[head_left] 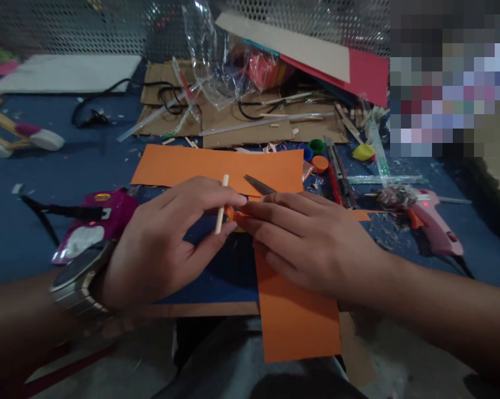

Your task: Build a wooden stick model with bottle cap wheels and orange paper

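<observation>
Near the table's front edge, my left hand (162, 238) pinches a short pale wooden stick (222, 208) between thumb and fingers. Against the stick is a small curled orange paper strip (230, 212). My right hand (316, 238) meets it from the right, its fingers pressed together at the strip. A pointed metal blade (258, 185), like a scissor blade, sticks out behind my right hand; whether that hand touches it is hidden. Beneath my right hand an orange paper sheet (302, 327) hangs over the edge. Another orange sheet (216, 163) lies crosswise behind both hands.
A pink glue gun (434, 219) lies at right, beside a red box cutter (340, 172) and bottle caps (319, 163). At left sits a corded magenta device (96, 221). Cardboard (241, 124), clear plastic and glue sticks are piled at the back.
</observation>
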{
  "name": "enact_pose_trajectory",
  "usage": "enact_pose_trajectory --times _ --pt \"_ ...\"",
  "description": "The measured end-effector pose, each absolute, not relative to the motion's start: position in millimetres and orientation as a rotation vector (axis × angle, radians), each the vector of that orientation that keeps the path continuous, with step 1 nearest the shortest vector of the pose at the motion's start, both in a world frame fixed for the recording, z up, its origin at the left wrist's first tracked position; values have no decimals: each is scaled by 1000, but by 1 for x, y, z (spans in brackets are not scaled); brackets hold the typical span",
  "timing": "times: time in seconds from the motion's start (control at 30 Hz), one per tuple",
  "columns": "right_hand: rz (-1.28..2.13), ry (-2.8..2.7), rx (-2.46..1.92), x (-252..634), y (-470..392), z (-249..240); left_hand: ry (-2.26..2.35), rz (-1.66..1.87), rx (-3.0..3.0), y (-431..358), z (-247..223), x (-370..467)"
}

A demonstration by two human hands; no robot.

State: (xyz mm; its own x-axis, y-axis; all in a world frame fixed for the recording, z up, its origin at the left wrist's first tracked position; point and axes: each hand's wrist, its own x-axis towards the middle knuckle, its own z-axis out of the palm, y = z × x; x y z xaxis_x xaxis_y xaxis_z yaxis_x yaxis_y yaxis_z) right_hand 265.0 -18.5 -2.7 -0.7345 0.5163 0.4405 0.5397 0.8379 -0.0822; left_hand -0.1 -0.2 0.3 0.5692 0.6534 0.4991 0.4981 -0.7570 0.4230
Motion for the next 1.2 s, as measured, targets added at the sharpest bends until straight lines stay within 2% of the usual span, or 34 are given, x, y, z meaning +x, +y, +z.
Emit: enact_pose_trajectory --times 0.3,0.7,1.2 --pt "-211 -2356 -1007 289 -4 24 947 1006 2579 0 0 2" --pt "164 -2575 -992 292 -4 15 1004 952 2599 -2 2 2" --pt "122 -2581 -962 285 -9 9 1015 953 2580 -2 2 2"
